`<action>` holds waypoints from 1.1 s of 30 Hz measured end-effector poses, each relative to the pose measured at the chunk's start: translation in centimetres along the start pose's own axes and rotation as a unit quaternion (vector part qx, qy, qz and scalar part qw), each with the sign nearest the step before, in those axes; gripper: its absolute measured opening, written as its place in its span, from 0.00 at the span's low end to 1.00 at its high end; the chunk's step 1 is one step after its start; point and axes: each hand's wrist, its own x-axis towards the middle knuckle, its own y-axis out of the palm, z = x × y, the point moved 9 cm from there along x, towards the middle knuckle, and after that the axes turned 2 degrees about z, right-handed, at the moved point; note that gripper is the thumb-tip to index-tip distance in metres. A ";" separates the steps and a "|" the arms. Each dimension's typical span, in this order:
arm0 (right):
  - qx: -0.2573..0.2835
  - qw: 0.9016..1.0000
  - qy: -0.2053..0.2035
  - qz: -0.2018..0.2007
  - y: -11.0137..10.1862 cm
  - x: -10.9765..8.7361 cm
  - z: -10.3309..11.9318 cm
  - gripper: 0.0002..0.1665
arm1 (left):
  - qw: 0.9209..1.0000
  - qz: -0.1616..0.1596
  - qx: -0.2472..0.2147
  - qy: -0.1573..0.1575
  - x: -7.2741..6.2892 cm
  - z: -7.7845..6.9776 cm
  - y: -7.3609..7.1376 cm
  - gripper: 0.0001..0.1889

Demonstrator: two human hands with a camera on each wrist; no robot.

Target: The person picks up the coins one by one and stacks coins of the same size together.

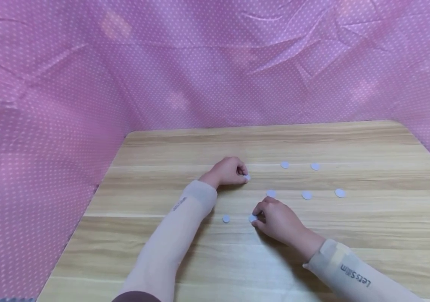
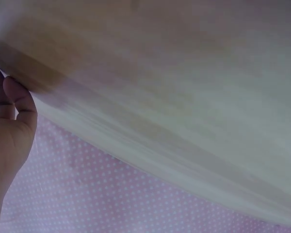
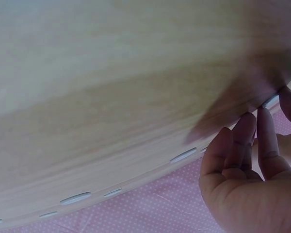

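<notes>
My left hand pinches a small white disc between thumb and fingertips, low over the wooden table. In the left wrist view that hand shows at the left edge, and its disc is hidden. Nearer the front, my right hand holds another white disc between thumb and fingers at the tabletop. The right wrist view shows this disc edge-on between the fingertips. Just left of it lies a single disc. Right behind the right hand's knuckles is one more disc.
Two white discs, one left and one right, lie toward the back of the table. Closer in are a middle disc and a right-hand disc. Pink dotted cloth hangs around the table's back and sides.
</notes>
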 end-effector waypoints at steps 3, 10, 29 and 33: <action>-0.001 1.000 0.001 0.001 0.0 0.0 0.0 0.09 | 1.000 0.007 0.003 0.008 -0.6 -0.2 0.1 0.06; -0.001 1.000 0.004 0.004 -0.1 0.0 -0.1 0.09 | 0.999 0.018 -0.006 0.036 -1.9 -0.5 0.7 0.06; -0.007 1.000 0.011 0.015 -0.2 0.3 0.1 0.09 | 0.993 0.052 -0.018 0.107 -5.7 -2.8 2.0 0.08; -0.008 1.000 0.008 0.015 -0.2 0.3 0.2 0.09 | 0.992 0.059 -0.023 0.112 -6.3 -3.3 2.2 0.08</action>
